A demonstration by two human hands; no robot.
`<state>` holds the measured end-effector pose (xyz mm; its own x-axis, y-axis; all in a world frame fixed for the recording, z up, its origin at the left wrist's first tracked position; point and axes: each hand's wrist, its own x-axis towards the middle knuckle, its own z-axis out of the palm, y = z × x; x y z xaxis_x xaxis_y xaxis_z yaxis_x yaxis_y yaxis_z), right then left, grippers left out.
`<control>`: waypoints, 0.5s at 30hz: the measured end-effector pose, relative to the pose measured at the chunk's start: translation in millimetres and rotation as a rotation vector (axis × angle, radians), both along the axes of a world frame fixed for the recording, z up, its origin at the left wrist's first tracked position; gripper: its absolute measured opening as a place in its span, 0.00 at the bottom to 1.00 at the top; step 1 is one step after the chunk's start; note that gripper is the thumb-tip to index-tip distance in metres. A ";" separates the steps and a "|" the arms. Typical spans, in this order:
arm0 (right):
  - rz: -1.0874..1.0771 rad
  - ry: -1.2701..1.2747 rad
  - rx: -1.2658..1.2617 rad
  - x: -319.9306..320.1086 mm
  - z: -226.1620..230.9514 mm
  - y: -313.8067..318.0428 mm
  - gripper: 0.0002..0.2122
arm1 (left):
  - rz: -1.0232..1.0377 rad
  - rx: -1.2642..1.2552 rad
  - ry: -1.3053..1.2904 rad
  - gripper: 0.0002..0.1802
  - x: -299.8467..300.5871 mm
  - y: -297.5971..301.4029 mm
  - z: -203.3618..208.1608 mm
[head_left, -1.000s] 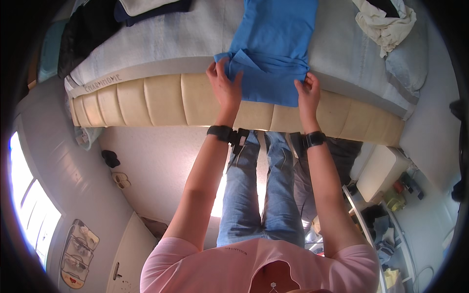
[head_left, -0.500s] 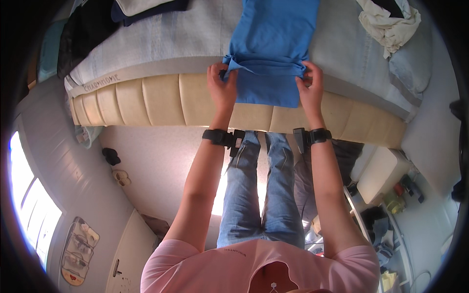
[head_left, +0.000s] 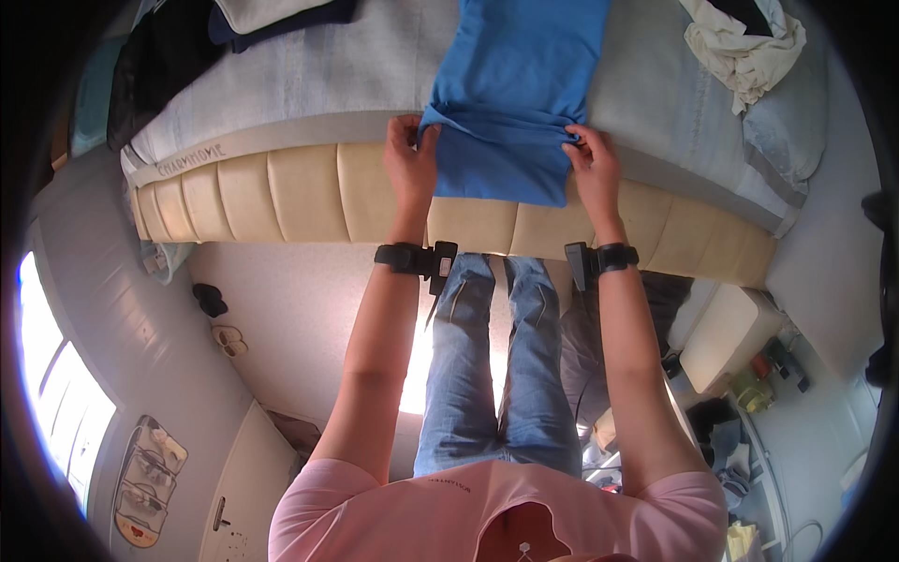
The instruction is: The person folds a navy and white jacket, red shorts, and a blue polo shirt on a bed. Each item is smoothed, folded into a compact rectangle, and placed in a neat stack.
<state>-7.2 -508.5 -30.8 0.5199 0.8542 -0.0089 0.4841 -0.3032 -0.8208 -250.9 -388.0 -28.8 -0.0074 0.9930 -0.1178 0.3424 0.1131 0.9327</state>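
A blue garment (head_left: 524,66) lies over the bed's edge, its lower end hanging down against the padded bed side. A gathered fold runs across it at the mattress edge. At the left end of that fold, my left hand (head_left: 409,159) pinches the cloth between thumb and fingers. My right hand (head_left: 592,159) grips the fold's right end in the same way. Both forearms reach straight out, each wearing a black wrist strap with a small box. The garment's far end runs out of the picture at the top.
The bed's cream padded side (head_left: 304,195) bends across the view below the mattress (head_left: 309,75). A crumpled cream cloth (head_left: 746,49) lies on the right, dark clothing (head_left: 169,70) on the left. Slippers (head_left: 229,340) rest on the floor. A white box-shaped piece (head_left: 729,337) stands at right.
Both hands still hold the blue fold. The left hand has shifted slightly left and up, and the gathered cloth now lies flatter.
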 end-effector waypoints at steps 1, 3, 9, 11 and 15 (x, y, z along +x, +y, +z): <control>0.026 -0.017 -0.035 0.4 0.6 1.2 0.07 | -0.004 -0.001 0.034 0.12 0.7 0.5 -0.7; 0.017 -0.020 0.001 2.0 0.6 4.1 0.05 | 0.023 -0.042 0.026 0.12 2.4 1.4 -2.7; -0.154 0.050 -0.032 14.2 4.3 -0.5 0.09 | -0.026 -0.170 -0.090 0.16 0.9 11.2 -7.0; -0.170 -0.018 -0.059 15.2 3.9 0.7 0.10 | -0.022 -0.184 -0.055 0.16 1.9 13.1 -7.6; -0.115 -0.211 0.041 9.2 -5.7 17.1 0.11 | -0.012 -0.130 0.221 0.17 5.2 18.9 -12.2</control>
